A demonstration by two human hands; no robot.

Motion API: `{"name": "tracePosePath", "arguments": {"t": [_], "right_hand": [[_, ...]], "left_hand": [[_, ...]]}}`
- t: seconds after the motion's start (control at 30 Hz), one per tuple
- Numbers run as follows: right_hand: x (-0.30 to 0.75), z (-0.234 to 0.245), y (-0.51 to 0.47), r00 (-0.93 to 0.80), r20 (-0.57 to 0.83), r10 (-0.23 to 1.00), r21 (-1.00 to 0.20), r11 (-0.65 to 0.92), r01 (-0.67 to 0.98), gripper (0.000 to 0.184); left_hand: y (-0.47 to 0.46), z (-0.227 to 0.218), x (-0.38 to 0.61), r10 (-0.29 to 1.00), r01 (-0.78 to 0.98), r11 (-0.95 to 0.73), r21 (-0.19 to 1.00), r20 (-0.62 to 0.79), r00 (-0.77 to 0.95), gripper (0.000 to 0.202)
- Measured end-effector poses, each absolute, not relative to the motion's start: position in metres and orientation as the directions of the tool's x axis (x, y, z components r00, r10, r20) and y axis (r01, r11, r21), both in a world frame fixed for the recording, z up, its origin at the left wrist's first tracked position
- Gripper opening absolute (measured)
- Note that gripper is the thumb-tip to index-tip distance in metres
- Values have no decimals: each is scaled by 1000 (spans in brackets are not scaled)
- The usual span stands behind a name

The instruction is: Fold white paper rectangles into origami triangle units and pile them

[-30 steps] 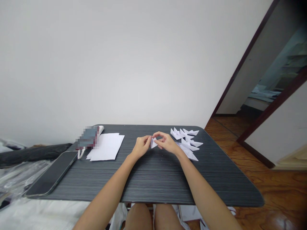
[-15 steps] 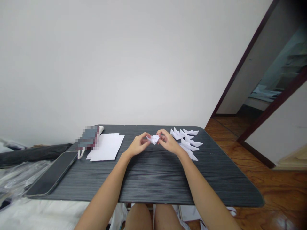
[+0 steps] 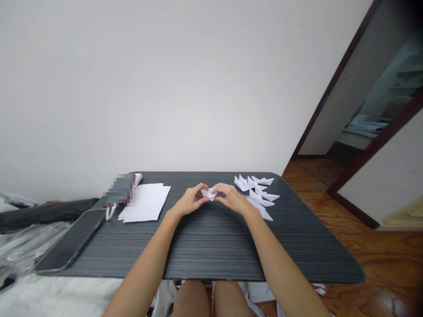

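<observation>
A small folded white paper piece [image 3: 209,193] is pinched between both my hands above the middle of the dark striped table [image 3: 205,246]. My left hand [image 3: 190,200] grips its left side with curled fingers. My right hand [image 3: 231,198] grips its right side, fingers closed over it. Several finished white paper boats [image 3: 257,193] lie just right of my right hand. A stack of flat white sheets [image 3: 147,202] rests to the left of my left hand.
A dark phone [image 3: 71,240] lies at the table's left front corner. A blurred-out packet [image 3: 120,190] with a white cord sits behind the sheets. Wooden floor and an open doorway [image 3: 373,119] are to the right. My knees show under the table's front edge.
The paper piece went from a flat triangle to a spread boat shape, and now my hands have drawn closer around it, fingers covering more of it.
</observation>
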State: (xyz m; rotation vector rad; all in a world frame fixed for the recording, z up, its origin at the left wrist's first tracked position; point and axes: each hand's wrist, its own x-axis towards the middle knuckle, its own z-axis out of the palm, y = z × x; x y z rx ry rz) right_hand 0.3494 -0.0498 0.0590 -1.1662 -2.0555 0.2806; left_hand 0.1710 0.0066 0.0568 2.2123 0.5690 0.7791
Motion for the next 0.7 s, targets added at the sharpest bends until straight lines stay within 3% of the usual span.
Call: {"name": "tracePosePath", "arguments": {"t": [0.3,0.7], "right_hand": [[349,58,-49,-226,514,827,-620,541,568,6],[346,53,-40,22,405,914,-887,388,249,21]], "left_hand": [[8,56,171,604,167,-666,727,393,694,27],[3,59,177,765,103,-479,872,357,537,32]]}}
